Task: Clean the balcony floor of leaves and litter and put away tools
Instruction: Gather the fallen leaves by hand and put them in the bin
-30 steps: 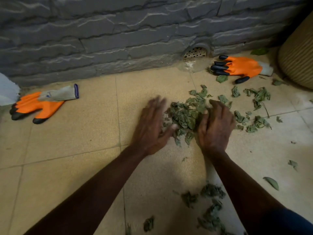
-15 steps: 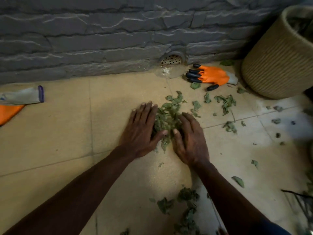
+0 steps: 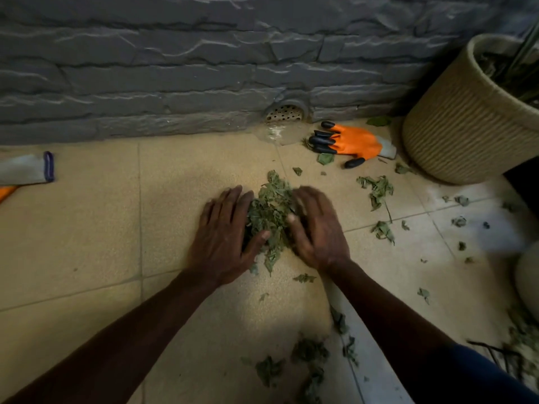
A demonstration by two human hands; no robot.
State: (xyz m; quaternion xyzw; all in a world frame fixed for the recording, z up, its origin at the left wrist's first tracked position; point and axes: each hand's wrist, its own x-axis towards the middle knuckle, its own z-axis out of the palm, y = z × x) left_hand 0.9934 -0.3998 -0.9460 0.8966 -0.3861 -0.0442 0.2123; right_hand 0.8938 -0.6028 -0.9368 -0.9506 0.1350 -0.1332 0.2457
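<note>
Left hand and right hand sit either side of the leaf pile, palms in, fingers mostly straight and pressed against it. Hands are close but not touching, with the pile between them on the tiled floor. Right hand is motion-blurred, finger detail soft. Around the pile: drain grate at 12 o'clock in the base of the grey stone wall, wet patch in front of it. Orange glove at 1 o'clock, black fingertips toward the drain, woven planter just beyond it at 2 o'clock. Loose leaves scattered 2–4 o'clock, more clumps at 6 o'clock between the forearms. Second glove at 9 o'clock, cut by the frame edge, only cuff and an orange sliver visible. Dark thin sticks at 4 o'clock, can't identify. Pale rounded object at 3 o'clock, cropped, unclear.
</note>
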